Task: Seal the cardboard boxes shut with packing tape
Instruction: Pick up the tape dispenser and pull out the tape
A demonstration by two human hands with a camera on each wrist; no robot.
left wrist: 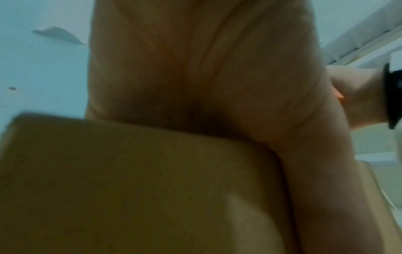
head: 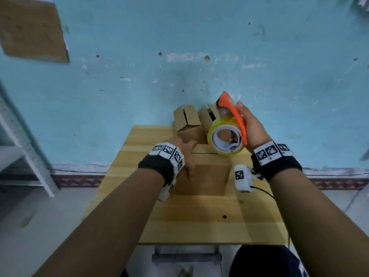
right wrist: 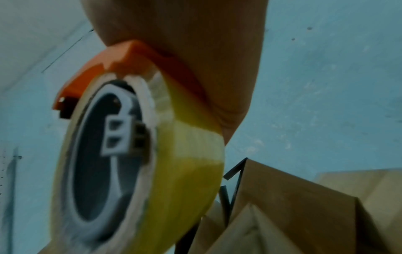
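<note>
A brown cardboard box [head: 207, 176] sits mid-table in front of me, its top flaps closed. My left hand [head: 184, 156] rests on the box's left top edge, thumb down its near side; the left wrist view shows the palm [left wrist: 206, 77] pressed on the cardboard [left wrist: 130, 189]. My right hand [head: 252, 126] grips an orange tape dispenser [head: 233, 110] carrying a yellowish roll of packing tape [head: 226, 139], held above the box's far right corner. In the right wrist view the tape roll [right wrist: 185, 171] and orange dispenser [right wrist: 130, 60] fill the frame. Two more boxes [head: 187, 122] [head: 207, 116] with unsealed flaps stand at the table's far edge.
The small wooden table [head: 199, 216] stands against a blue wall [head: 179, 56]. A white shelf frame [head: 26, 152] is at the left. A piece of cardboard [head: 32, 29] is fixed on the wall at the upper left. A black cable [head: 263, 191] runs off the table's right side.
</note>
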